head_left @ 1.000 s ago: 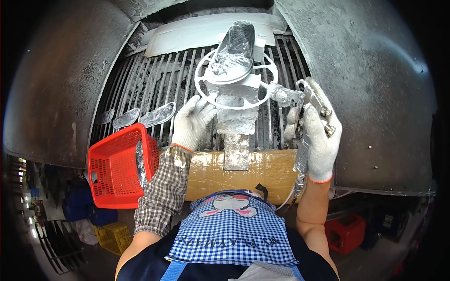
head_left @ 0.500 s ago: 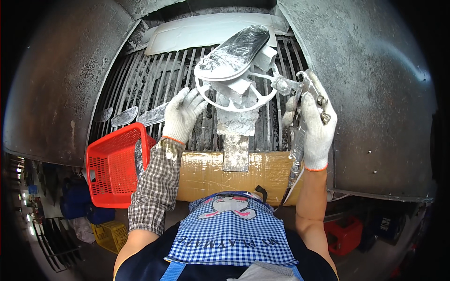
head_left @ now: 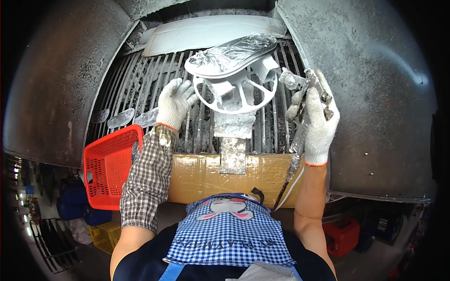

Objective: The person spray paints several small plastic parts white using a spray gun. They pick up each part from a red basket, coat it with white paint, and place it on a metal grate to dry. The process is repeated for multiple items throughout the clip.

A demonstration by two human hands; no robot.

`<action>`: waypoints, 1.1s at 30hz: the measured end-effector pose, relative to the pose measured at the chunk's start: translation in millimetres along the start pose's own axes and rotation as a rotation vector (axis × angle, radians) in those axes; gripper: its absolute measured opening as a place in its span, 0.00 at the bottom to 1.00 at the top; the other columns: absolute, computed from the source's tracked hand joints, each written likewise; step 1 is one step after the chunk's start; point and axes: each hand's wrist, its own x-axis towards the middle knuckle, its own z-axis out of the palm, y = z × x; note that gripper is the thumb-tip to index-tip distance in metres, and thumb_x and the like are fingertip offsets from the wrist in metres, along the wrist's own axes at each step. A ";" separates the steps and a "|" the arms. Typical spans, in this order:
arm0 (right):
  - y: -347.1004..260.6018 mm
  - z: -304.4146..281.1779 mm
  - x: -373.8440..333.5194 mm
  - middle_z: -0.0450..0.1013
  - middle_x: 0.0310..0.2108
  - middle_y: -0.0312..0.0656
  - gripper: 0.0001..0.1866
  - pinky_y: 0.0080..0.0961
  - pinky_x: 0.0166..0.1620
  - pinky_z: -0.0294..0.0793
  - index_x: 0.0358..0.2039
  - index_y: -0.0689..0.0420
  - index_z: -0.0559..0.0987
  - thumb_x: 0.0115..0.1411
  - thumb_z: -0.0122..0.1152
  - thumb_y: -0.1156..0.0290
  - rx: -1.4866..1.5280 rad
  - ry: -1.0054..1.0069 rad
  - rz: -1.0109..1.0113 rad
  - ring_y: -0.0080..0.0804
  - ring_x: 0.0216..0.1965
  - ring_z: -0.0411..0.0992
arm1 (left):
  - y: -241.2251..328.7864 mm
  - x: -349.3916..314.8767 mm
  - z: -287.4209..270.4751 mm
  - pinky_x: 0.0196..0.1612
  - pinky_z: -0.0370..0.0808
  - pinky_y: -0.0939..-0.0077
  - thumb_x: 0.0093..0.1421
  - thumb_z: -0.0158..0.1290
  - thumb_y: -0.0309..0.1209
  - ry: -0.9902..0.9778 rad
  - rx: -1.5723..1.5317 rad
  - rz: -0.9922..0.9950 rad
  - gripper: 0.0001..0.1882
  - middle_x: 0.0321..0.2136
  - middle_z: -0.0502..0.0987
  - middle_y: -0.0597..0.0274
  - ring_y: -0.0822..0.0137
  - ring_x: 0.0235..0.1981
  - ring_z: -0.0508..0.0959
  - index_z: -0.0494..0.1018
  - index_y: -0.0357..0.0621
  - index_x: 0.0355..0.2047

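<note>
A shoe [head_left: 234, 57] covered in clear plastic film, with a white sole edge, rests tilted on blocks atop a white spoked turntable wheel [head_left: 236, 111]. Its toe points left. A thickly crusted stand [head_left: 234, 124] holds the wheel up. In a white knit glove, my left hand [head_left: 172, 105] is open at the wheel's left rim, palm toward it and fingers stretched; whether the fingertips touch the rim I cannot tell. My right hand [head_left: 321, 124], gloved too, is wrapped round a paint-crusted spray gun [head_left: 293, 80], its nozzle end facing the wheel from the right.
Metal bars form a grate [head_left: 161, 70] under the wheel. Flat shoe-shaped pieces [head_left: 121, 118] lie on it at left. A red basket [head_left: 110, 192] stands by my left forearm. Taped cardboard [head_left: 197, 175] covers the near edge. Metal walls [head_left: 375, 117] flank both sides; a pale board [head_left: 206, 33] lies behind.
The shoe and wheel have turned clockwise, so the shoe lies more crosswise. My left hand has shifted slightly left, and the spray gun's nozzle sits farther from the rim.
</note>
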 end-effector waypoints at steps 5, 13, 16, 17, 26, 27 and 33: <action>-3.6 -4.3 0.3 0.76 0.34 0.38 0.30 0.18 0.32 0.78 0.73 0.67 0.64 0.76 0.59 0.71 -0.050 0.021 -0.021 0.17 0.31 0.74 | -6.3 -5.2 5.7 0.56 0.80 0.46 0.70 0.56 0.37 0.162 0.094 0.053 0.14 0.49 0.78 0.46 0.46 0.51 0.80 0.72 0.42 0.50; -6.6 11.7 4.0 0.78 0.38 0.39 0.29 0.14 0.31 0.76 0.72 0.68 0.65 0.75 0.60 0.74 -0.214 0.061 -0.055 0.15 0.32 0.74 | -56.7 -55.4 4.3 0.50 0.82 0.55 0.70 0.56 0.34 0.273 0.040 -0.135 0.12 0.40 0.81 0.54 0.55 0.42 0.82 0.72 0.42 0.48; -5.5 30.3 -0.1 0.79 0.40 0.40 0.30 0.15 0.33 0.78 0.72 0.68 0.65 0.74 0.60 0.74 -0.132 -0.043 0.033 0.16 0.33 0.74 | -79.9 -71.6 12.7 0.55 0.82 0.49 0.68 0.57 0.32 0.149 -0.061 -0.218 0.12 0.43 0.83 0.49 0.50 0.47 0.84 0.75 0.40 0.48; -4.9 36.8 -1.4 0.79 0.41 0.41 0.30 0.16 0.34 0.79 0.72 0.68 0.65 0.74 0.60 0.74 -0.102 -0.091 0.049 0.17 0.33 0.75 | -84.8 -75.5 16.1 0.56 0.82 0.48 0.68 0.57 0.32 0.113 -0.100 -0.217 0.15 0.45 0.82 0.48 0.49 0.49 0.83 0.75 0.39 0.51; -2.8 42.5 -4.6 0.78 0.34 0.38 0.30 0.18 0.33 0.77 0.72 0.68 0.65 0.74 0.60 0.73 -0.070 -0.091 0.064 0.19 0.31 0.74 | -85.7 -80.2 45.8 0.63 0.78 0.44 0.68 0.56 0.33 0.028 -0.161 -0.162 0.26 0.55 0.80 0.43 0.46 0.55 0.81 0.70 0.34 0.63; -3.7 39.7 -4.1 0.77 0.34 0.38 0.30 0.18 0.33 0.76 0.72 0.68 0.65 0.75 0.60 0.72 -0.084 -0.051 0.070 0.18 0.30 0.73 | -83.5 -80.8 46.8 0.63 0.77 0.44 0.67 0.56 0.33 0.010 -0.154 -0.154 0.26 0.56 0.79 0.43 0.45 0.55 0.81 0.70 0.33 0.63; -9.1 28.4 -1.4 0.76 0.34 0.39 0.29 0.17 0.31 0.76 0.72 0.66 0.66 0.75 0.59 0.71 -0.076 0.030 0.054 0.17 0.29 0.73 | -71.2 -79.8 43.7 0.65 0.75 0.44 0.66 0.55 0.34 -0.028 -0.139 -0.146 0.29 0.61 0.77 0.41 0.44 0.59 0.79 0.69 0.31 0.65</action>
